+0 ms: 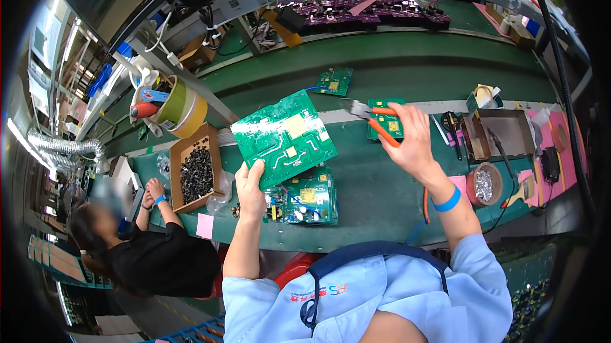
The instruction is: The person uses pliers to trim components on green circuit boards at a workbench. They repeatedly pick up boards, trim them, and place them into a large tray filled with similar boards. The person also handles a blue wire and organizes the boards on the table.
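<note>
Raised board [284,139]: rigid, flat, near-rectangular, glossy green, with pale traces and yellowish square patches; tilted, above the bench and partly over the lower board.
Lower board [309,196]: green, lying on the bench, crowded with small parts and a blue wire.
Pliers [384,133]: short grey metal head, smooth orange handles.
Bench [382,196]: smooth dark green surface.
Cardboard box [174,177]: brown, open-topped, holding a loose heap of small black parts [196,174].
Round pot [471,185]: brownish, holding shiny silvery bits [484,185].
Tub [189,114]: cylindrical, green and yellow, holding a red-handled tool [145,109], among others.
Left hand [251,193]: closed on the near-left edge of the raised board, thumb on the upper face.
Right hand [414,142]: wrapped around the pliers, handles spread apart; head near the raised board, not touching; jaw opening too small to tell.
</note>
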Demonstrator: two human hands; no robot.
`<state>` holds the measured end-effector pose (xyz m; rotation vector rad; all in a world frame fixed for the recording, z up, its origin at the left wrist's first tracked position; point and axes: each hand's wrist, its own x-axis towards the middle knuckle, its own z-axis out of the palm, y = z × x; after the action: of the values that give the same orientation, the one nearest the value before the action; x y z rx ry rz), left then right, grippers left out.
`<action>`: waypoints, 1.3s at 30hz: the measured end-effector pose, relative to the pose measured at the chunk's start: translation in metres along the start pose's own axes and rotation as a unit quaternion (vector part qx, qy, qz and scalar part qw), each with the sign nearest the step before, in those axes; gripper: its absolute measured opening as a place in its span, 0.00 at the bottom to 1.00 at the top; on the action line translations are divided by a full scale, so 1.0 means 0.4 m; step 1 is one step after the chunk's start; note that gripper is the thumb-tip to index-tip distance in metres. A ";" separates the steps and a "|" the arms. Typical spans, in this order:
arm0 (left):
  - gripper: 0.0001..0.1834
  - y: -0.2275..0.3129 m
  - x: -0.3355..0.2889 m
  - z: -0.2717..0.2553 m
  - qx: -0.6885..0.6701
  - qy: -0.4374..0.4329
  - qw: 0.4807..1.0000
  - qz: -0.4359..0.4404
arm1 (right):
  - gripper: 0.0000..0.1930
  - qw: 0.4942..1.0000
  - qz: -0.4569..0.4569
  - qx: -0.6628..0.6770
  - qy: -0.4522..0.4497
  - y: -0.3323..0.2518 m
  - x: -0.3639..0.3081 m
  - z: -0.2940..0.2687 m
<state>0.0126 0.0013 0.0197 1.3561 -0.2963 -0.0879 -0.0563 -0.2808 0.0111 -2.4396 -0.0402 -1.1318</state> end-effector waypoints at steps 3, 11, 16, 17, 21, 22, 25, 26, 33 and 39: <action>0.10 -0.003 -0.004 0.008 0.040 -0.002 0.999 0.021 | 0.30 0.998 -0.043 -0.047 0.005 -0.004 0.029 0.012; 0.10 0.002 -0.012 0.014 0.066 -0.035 0.997 0.027 | 0.31 0.991 -0.068 -0.117 0.006 -0.001 0.042 0.045; 0.10 -0.005 -0.009 0.012 0.066 -0.038 0.997 0.020 | 0.29 0.995 -0.053 -0.089 -0.011 0.004 0.040 0.049; 0.10 -0.007 -0.009 0.012 0.068 -0.040 0.997 0.018 | 0.29 0.995 -0.049 -0.083 -0.017 0.005 0.039 0.050; 0.10 -0.006 -0.003 0.022 0.082 -0.046 0.995 0.026 | 0.26 0.996 -0.030 -0.057 -0.061 0.028 0.024 0.057; 0.10 -0.004 -0.001 0.027 0.091 -0.049 0.994 0.029 | 0.25 0.997 -0.025 -0.047 -0.061 0.028 0.020 0.057; 0.10 0.001 0.002 0.043 0.119 -0.054 0.991 0.030 | 0.23 0.997 0.003 -0.013 -0.078 0.040 0.001 0.060; 0.09 0.003 0.004 0.048 0.129 -0.055 0.990 0.029 | 0.22 0.996 0.015 -0.001 -0.087 0.043 -0.005 0.060; 0.09 0.015 0.022 0.097 0.186 -0.065 0.979 0.053 | 0.24 0.927 0.259 0.244 -0.118 0.038 -0.039 0.075; 0.09 0.007 0.024 0.102 0.209 -0.075 0.973 0.059 | 0.28 0.993 0.081 0.043 -0.077 0.020 -0.017 0.047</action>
<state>0.0108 -0.0391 0.0313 1.7495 -0.5446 -0.0291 -0.0456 -0.2793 -0.0078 -2.3999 0.0580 -0.8536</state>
